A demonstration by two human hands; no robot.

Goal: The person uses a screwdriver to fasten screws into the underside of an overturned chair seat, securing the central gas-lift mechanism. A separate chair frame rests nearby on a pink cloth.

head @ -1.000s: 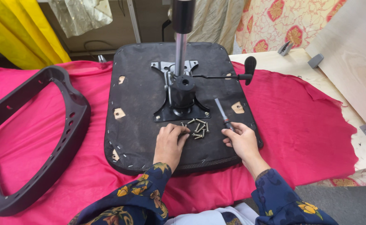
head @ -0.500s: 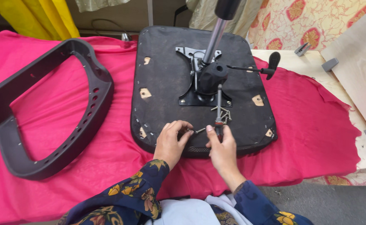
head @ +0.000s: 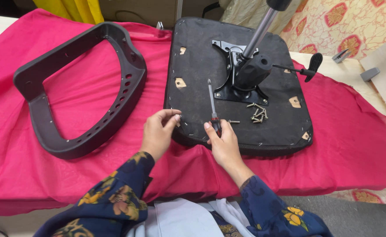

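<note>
A dark plastic chair frame (head: 76, 87) lies on the red cloth (head: 342, 131) at the left. The left hand (head: 157, 131) pinches something small, too small to tell, at the near left edge of the upturned black seat (head: 201, 61). The right hand (head: 221, 140) grips a screwdriver (head: 211, 103), tip pointing away over the seat. Loose screws (head: 256, 113) lie just right of it, near the metal base plate (head: 241, 90).

Bare red cloth (head: 92, 105) is lying open inside the black frame (head: 48, 136) at left; the metal column (head: 256, 37) and lever (head: 309, 70) are blocking the seat's far right.
</note>
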